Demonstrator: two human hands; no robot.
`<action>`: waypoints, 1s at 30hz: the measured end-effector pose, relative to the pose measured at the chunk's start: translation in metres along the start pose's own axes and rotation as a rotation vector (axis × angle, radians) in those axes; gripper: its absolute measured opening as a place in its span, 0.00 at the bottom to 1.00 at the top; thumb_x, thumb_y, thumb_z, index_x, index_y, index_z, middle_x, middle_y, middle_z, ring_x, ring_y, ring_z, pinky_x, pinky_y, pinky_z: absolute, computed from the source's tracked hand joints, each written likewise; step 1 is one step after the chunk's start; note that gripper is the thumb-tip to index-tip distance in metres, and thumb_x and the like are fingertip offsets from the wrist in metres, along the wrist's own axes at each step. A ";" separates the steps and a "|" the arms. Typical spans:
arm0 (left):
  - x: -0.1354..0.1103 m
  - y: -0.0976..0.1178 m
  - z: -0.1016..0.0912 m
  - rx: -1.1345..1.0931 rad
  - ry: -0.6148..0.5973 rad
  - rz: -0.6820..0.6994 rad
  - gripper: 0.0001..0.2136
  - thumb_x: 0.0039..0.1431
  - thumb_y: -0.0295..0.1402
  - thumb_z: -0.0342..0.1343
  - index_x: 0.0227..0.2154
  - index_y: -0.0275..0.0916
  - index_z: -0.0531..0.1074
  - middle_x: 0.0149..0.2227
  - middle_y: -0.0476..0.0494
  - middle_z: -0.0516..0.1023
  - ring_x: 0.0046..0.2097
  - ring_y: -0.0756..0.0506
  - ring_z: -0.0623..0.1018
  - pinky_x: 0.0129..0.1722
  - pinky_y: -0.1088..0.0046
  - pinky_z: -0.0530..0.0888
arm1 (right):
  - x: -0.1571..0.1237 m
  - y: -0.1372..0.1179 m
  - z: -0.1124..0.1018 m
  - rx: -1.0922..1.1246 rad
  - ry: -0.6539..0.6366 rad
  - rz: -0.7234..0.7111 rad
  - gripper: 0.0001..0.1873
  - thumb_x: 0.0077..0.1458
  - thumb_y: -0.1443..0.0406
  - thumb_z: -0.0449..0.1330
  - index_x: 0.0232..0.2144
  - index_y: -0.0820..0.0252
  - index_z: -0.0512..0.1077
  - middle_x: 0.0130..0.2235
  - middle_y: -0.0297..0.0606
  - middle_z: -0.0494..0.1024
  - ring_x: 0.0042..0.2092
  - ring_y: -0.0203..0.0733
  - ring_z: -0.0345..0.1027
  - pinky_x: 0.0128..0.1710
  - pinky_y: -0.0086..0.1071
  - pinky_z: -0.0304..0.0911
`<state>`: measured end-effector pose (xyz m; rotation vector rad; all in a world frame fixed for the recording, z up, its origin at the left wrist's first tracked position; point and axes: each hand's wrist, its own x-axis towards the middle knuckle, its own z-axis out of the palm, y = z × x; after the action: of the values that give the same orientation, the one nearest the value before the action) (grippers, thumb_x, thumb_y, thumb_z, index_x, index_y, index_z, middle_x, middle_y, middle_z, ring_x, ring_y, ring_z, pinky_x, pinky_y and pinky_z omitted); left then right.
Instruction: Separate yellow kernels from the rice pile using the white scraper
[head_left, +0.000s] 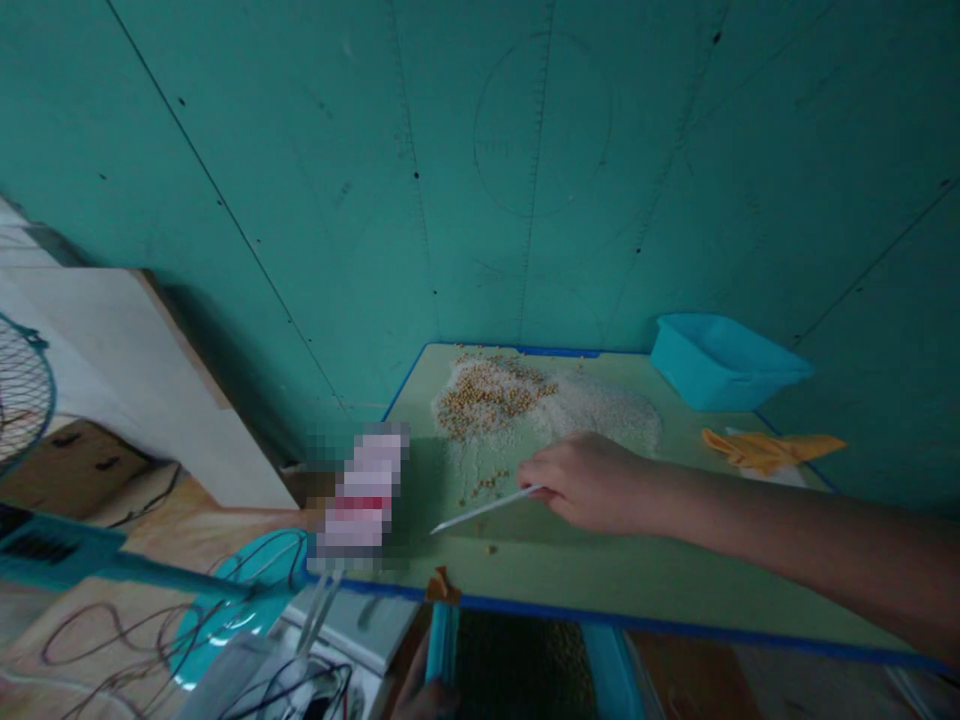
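Note:
My right hand (589,485) is closed round a thin white strip (480,511), whose tip points left just over the pale yellow-green board (675,570). A few yellowish beans (491,480) lie scattered behind the strip. Farther back is a heap of similar beans (487,392), mixed with white grains (600,412) that spread to the right. Below the front edge, my left hand (420,692) grips the left rim of a blue container (444,645), partly cut off by the frame. Many small beans show dimly inside it.
An empty-looking blue bin (720,375) and an orange cloth (772,452) sit at the board's right. A blurred-out pinkish object (367,490) stands at its left edge. A blue fan (45,550), cables and a pale panel (135,370) are at left; a green wall rises behind.

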<state>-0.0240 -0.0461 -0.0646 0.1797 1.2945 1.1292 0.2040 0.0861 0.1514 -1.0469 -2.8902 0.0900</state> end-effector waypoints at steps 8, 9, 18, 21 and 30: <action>-0.004 0.002 0.010 -0.094 0.003 -0.056 0.35 0.24 0.20 0.58 0.45 0.39 0.70 0.09 0.59 0.70 0.14 0.49 0.66 0.16 0.75 0.58 | -0.018 -0.002 0.001 0.062 -0.054 -0.003 0.05 0.52 0.68 0.52 0.32 0.57 0.68 0.30 0.32 0.74 0.31 0.35 0.67 0.27 0.29 0.50; -0.006 0.003 0.013 -0.102 -0.022 -0.069 0.35 0.25 0.20 0.57 0.47 0.40 0.68 0.10 0.58 0.72 0.15 0.47 0.69 0.17 0.73 0.60 | -0.023 -0.003 0.001 0.067 -0.066 -0.001 0.05 0.52 0.68 0.52 0.32 0.57 0.68 0.30 0.32 0.74 0.31 0.35 0.67 0.28 0.29 0.50; -0.025 0.011 0.040 -0.103 -0.216 -0.100 0.25 0.27 0.27 0.58 0.37 0.40 0.75 0.28 0.45 0.82 0.41 0.32 0.76 0.40 0.57 0.70 | -0.089 -0.045 -0.002 0.048 -0.108 -0.058 0.10 0.46 0.74 0.53 0.32 0.57 0.67 0.30 0.33 0.72 0.30 0.36 0.64 0.28 0.30 0.53; -0.036 0.019 0.049 -0.135 -0.254 -0.111 0.28 0.28 0.27 0.58 0.42 0.43 0.73 0.30 0.46 0.83 0.44 0.31 0.75 0.42 0.57 0.70 | -0.095 -0.045 -0.008 0.066 -0.100 -0.050 0.10 0.49 0.74 0.52 0.32 0.57 0.68 0.29 0.33 0.73 0.28 0.34 0.64 0.28 0.29 0.54; -0.053 0.026 0.047 -0.088 -0.194 -0.147 0.32 0.35 0.27 0.55 0.51 0.44 0.66 0.41 0.46 0.81 0.48 0.34 0.73 0.43 0.60 0.70 | -0.051 0.034 -0.004 -0.090 0.000 0.328 0.12 0.58 0.64 0.46 0.34 0.60 0.69 0.30 0.39 0.75 0.30 0.39 0.67 0.26 0.29 0.50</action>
<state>0.0074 -0.0509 0.0041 0.1240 1.0666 1.0149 0.2648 0.0795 0.1505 -1.5273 -2.7160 -0.0246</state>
